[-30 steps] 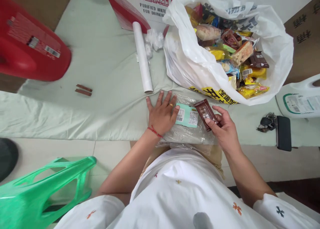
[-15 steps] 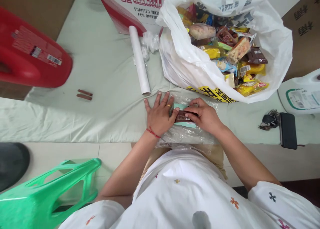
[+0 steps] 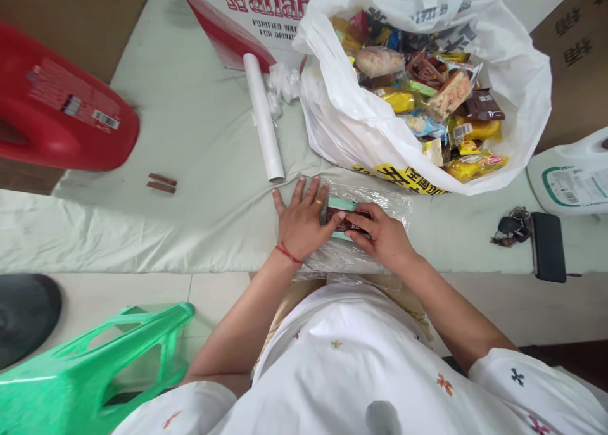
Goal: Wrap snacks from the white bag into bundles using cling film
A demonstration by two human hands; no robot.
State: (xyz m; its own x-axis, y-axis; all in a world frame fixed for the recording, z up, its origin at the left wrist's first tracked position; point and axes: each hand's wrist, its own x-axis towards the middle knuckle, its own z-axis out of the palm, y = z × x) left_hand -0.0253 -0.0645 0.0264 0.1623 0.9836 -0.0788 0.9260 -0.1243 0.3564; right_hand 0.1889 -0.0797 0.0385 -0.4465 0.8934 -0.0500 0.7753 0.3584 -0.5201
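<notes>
In front of me on the cloth lies a sheet of clear plastic film (image 3: 339, 256). A mint-green flat piece (image 3: 341, 203) rests on it, with a dark brown snack bar packet (image 3: 335, 214) on top. My left hand (image 3: 303, 224) lies flat with its fingers spread, and its thumb presses on the packet. At the packet's right end, the fingers of my right hand (image 3: 386, 235) are bent round it and hide part of it. How much of the green piece the right fingers also touch, I cannot tell.
A white plastic bag (image 3: 327, 118) of wrapped snacks stands behind my hands. Left of it lie a white roll (image 3: 264, 118) and crumpled plastic (image 3: 284, 82). Two brown strips (image 3: 162, 183), a red jug (image 3: 71, 106), keys (image 3: 512, 226), a black phone (image 3: 548, 248) and a green stool (image 3: 71, 359) surround me.
The right fingers have shifted slightly down and left along the packet. The left thumb has slid a little further right over it. The left hand stays spread.
</notes>
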